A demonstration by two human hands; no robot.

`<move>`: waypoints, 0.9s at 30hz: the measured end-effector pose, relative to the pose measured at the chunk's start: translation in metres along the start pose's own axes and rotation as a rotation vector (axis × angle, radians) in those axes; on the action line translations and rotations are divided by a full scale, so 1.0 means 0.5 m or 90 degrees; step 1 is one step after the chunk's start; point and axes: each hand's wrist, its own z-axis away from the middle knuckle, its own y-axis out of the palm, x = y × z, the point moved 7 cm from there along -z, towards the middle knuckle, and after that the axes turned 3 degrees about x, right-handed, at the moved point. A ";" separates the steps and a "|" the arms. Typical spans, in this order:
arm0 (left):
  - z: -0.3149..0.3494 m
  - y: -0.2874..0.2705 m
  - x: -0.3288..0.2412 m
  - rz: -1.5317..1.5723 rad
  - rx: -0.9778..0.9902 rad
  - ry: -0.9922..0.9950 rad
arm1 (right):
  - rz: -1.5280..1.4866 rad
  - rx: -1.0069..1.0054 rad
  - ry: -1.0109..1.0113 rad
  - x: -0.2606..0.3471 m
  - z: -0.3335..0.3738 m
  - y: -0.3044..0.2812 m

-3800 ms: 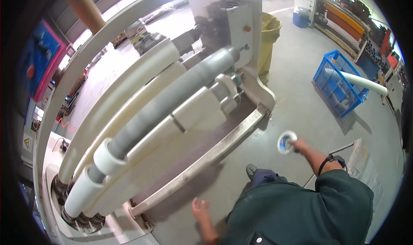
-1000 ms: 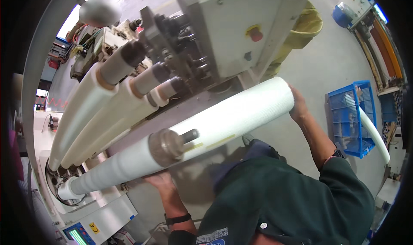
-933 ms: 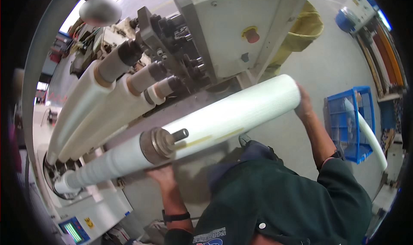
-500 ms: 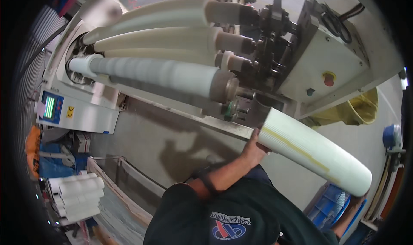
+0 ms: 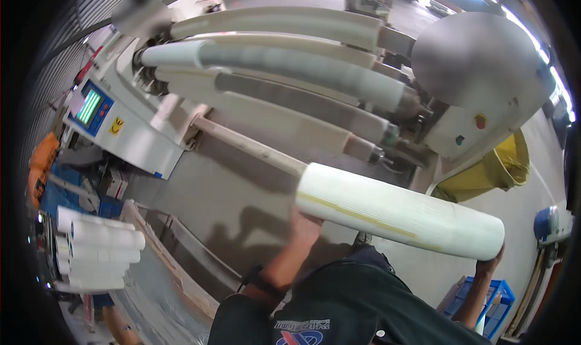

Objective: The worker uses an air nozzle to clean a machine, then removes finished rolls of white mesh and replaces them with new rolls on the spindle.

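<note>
A thick white roll (image 5: 399, 209) with a ribbed surface and a yellow stripe along its side lies across both my hands, clear of the machine. My left hand (image 5: 305, 224) grips its left end from below, the fingers partly hidden behind it. At the opposite end my right hand (image 5: 489, 264) is closed around the lower edge, with its fingertips out of sight. Beyond the roll stands a winding machine with several long spindles; the nearest white-wrapped spindle (image 5: 290, 112) and a grey spindle (image 5: 302, 100) slant down to the right.
A control panel (image 5: 91, 109) glows at the machine's left end; a red button (image 5: 481, 121) is on its right housing. A yellow bag (image 5: 496, 169) and a blue crate (image 5: 493, 302) are at right. Stacked white rolls (image 5: 103, 248) sit at left, near what looks like another person's arm (image 5: 118, 325).
The white roll, held by both hands, has moved left and turned more level. My view has shifted; the machine's spindles have changed position, the wrapped ones now sitting further round.
</note>
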 end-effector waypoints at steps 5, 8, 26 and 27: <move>0.186 -0.197 -0.264 0.086 -0.028 0.198 | -0.033 0.131 0.095 -0.161 -0.057 0.324; 0.268 -0.313 -0.373 0.145 -0.047 0.270 | -0.019 0.252 0.175 -0.230 -0.036 0.558; 0.573 -0.823 -0.871 0.235 -0.183 0.775 | 0.035 0.791 0.346 -0.768 0.326 1.854; 0.598 -0.866 -0.878 0.251 -0.170 0.814 | 0.035 0.810 0.353 -0.777 0.374 1.923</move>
